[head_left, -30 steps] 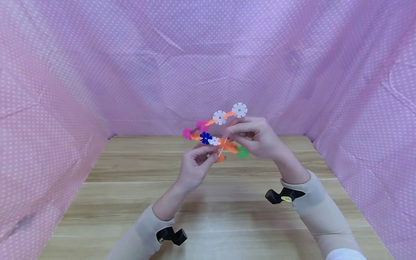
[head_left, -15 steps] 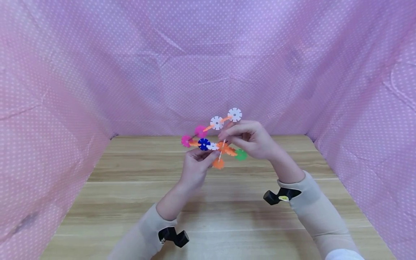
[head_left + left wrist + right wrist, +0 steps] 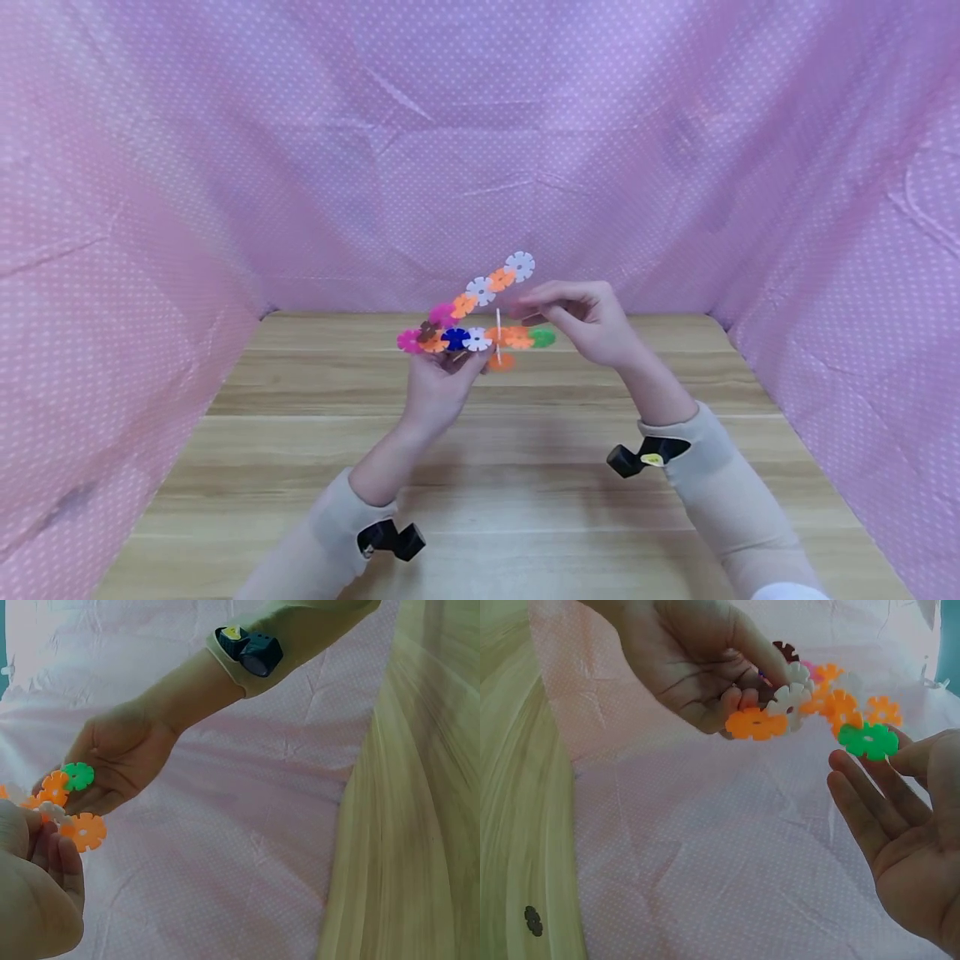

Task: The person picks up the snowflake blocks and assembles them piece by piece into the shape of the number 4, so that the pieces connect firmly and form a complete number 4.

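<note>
My left hand holds a chain of joined notched plastic discs up above the table, pinching it near the blue disc and a white disc. The chain bends at a pink disc on the left; its upper arm rises to a white end disc. A green disc ends the lower arm. Across that arm a white disc stands edge-on, with an orange disc below it. My right hand hovers just right of the chain, its fingers loosely bent and apart from the edge-on disc.
Below the hands lies a wooden table. A pink dotted cloth hangs at the back and both sides. In the right wrist view a dark notched disc lies on the table. Each sleeve bears a black wrist camera.
My right fingers have let go of the white edge-on disc and moved off to its right. My left hand has shifted slightly left and turned the chain so more disc faces show.
</note>
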Demonstrator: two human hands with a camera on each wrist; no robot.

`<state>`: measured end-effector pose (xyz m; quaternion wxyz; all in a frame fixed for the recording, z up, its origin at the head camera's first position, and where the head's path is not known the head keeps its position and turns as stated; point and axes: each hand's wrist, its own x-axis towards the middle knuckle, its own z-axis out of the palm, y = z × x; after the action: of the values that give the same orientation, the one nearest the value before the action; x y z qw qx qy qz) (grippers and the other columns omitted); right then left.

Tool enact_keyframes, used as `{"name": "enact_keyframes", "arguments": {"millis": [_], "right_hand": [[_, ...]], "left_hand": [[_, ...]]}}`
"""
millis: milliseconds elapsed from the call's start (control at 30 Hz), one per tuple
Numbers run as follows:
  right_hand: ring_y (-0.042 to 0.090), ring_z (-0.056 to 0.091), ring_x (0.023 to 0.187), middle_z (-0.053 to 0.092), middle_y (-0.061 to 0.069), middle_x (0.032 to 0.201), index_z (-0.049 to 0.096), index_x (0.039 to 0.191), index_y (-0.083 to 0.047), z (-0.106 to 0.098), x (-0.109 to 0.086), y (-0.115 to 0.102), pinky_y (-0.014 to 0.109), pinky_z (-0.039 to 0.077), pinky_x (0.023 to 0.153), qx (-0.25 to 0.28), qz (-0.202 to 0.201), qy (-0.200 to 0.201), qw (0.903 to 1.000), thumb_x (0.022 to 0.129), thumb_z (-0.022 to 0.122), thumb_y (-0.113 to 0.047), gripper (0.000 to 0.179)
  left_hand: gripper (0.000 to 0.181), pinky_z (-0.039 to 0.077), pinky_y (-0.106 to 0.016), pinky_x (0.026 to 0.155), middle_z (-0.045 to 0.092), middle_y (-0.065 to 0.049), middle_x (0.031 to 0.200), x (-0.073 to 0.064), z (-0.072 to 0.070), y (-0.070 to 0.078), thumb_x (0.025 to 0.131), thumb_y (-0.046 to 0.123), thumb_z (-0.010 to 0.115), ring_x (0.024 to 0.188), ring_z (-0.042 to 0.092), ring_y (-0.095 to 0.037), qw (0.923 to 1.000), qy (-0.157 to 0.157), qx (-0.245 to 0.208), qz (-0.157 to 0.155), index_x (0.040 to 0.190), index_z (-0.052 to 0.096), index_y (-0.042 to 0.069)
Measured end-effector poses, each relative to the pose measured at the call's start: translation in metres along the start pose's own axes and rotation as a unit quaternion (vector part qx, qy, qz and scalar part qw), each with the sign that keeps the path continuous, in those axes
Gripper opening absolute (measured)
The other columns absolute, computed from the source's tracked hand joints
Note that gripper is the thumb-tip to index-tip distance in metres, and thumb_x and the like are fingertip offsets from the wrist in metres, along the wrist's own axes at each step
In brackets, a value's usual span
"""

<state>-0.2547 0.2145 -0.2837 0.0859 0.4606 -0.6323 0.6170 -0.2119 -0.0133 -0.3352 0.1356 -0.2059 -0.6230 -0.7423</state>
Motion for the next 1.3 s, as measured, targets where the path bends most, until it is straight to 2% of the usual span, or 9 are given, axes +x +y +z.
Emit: {"name": "enact_keyframes", "arguments": {"millis": [133,300,467,667,800,900,1000,1067,1300], "right_hand": [[0.016,0.08,0.101,0.082,0.0,0.11,0.071,0.107,0.015,-0.002,-0.003,0.01,0.038,0.07,0.089,0.006,0.013,0.021,0.9997,0.1,0.056,0.015,0.017],[0.015,0.079,0.094,0.081,0.003,0.103,0.07,0.107,0.017,-0.004,-0.007,0.037,0.033,0.07,0.087,-0.044,0.076,0.045,0.9951,0.099,0.06,0.015,0.013],[0.009,0.075,0.095,0.078,0.022,0.108,0.075,0.113,0.009,-0.001,-0.014,0.068,0.025,0.068,0.086,-0.109,0.154,0.041,0.9813,0.098,0.066,0.009,0.018],[0.011,0.071,0.098,0.077,0.022,0.112,0.076,0.117,0.004,0.004,-0.023,0.1,0.021,0.064,0.085,-0.144,0.214,0.024,0.9657,0.087,0.063,0.015,0.034],[0.016,0.069,0.091,0.078,0.013,0.11,0.076,0.122,-0.003,0.01,-0.026,0.121,0.026,0.063,0.08,-0.21,0.262,0.005,0.9419,0.095,0.07,-0.003,0.028],[0.021,0.072,0.106,0.077,0.009,0.127,0.07,0.136,-0.01,0.018,-0.029,0.134,0.035,0.065,0.096,-0.286,0.286,-0.064,0.9123,0.102,0.067,-0.015,0.034],[0.029,0.064,0.136,0.065,0.012,0.15,0.057,0.152,-0.01,0.026,-0.033,0.143,0.046,0.053,0.121,-0.342,0.291,-0.147,0.8811,0.108,0.06,-0.016,0.045],[0.035,0.061,0.139,0.062,0.016,0.152,0.053,0.154,-0.007,0.032,-0.035,0.145,0.052,0.049,0.123,-0.37,0.287,-0.179,0.8655,0.108,0.058,-0.017,0.047],[0.038,0.066,0.132,0.066,0.02,0.144,0.056,0.15,-0.003,0.05,-0.039,0.16,0.053,0.054,0.118,-0.404,0.257,-0.212,0.8517,0.11,0.056,-0.019,0.043]], "left_hand": [[0.045,0.069,-0.032,0.091,0.072,-0.015,0.116,0.0,-0.004,0.001,0.092,-0.005,0.077,0.1,0.075,-0.009,0.9997,-0.002,0.025,0.006,0.132,0.057,-0.003],[0.041,0.067,-0.031,0.096,0.071,-0.006,0.112,-0.001,-0.007,0.001,0.094,-0.004,0.076,0.103,0.075,-0.01,0.9996,-0.008,0.028,0.002,0.13,0.057,-0.001],[0.044,0.066,-0.029,0.099,0.07,0.006,0.111,-0.002,-0.008,0.001,0.092,-0.008,0.076,0.106,0.073,-0.009,0.9999,-0.009,0.008,-0.005,0.129,0.055,0.0],[0.045,0.065,-0.029,0.1,0.07,-0.001,0.115,-0.003,-0.007,0.002,0.091,-0.01,0.076,0.107,0.073,-0.009,0.9999,-0.008,0.004,-0.009,0.13,0.055,-0.001],[0.045,0.065,-0.029,0.1,0.069,-0.011,0.119,-0.004,-0.006,0.004,0.091,-0.01,0.075,0.108,0.073,-0.009,0.9999,-0.014,-0.001,-0.004,0.131,0.055,-0.003],[0.043,0.066,-0.027,0.096,0.07,-0.005,0.115,-0.004,-0.005,0.004,0.091,-0.011,0.074,0.105,0.072,-0.009,0.9998,-0.02,-0.005,-0.005,0.128,0.055,-0.001],[0.041,0.066,-0.023,0.093,0.069,0.001,0.111,-0.004,-0.006,0.004,0.091,-0.01,0.074,0.103,0.071,-0.008,0.9996,-0.027,0.004,-0.002,0.126,0.055,-0.002],[0.041,0.065,-0.022,0.092,0.069,-0.002,0.11,-0.003,-0.006,0.004,0.09,-0.011,0.075,0.101,0.071,-0.008,0.9995,-0.029,0.01,0.0,0.125,0.055,-0.003],[0.044,0.066,-0.026,0.095,0.068,-0.014,0.116,-0.001,-0.009,0.005,0.09,-0.011,0.075,0.104,0.072,-0.009,0.9994,-0.028,0.018,0.001,0.128,0.055,-0.004]]}}
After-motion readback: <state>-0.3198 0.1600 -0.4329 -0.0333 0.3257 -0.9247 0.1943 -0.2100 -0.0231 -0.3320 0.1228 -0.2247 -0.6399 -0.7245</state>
